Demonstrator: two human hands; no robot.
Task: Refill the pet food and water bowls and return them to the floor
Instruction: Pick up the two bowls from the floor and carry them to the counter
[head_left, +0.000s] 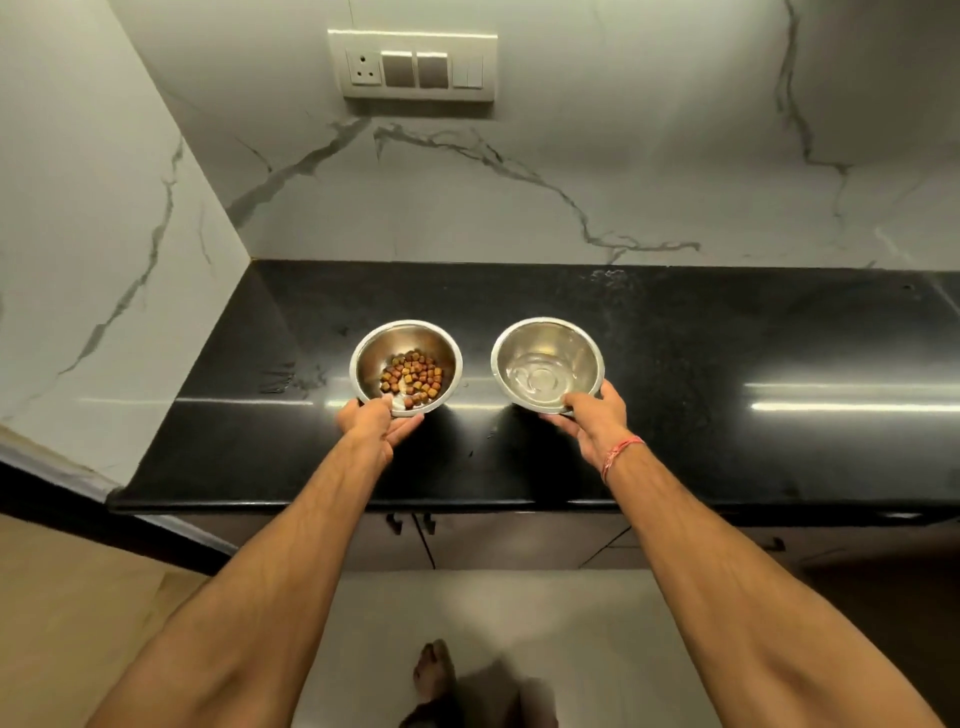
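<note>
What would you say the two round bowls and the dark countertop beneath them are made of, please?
The round bowl with brown kibble and the round bowl with water look like polished stainless steel: silvery, thin-rimmed, mirror-like inside. The black countertop appears to be polished speckled stone, perhaps granite, given its fine flecks and sharp light reflections.

2 steel bowls upright side by side: food bowl (405, 367) holds kibble, water bowl (547, 365) water.
</note>
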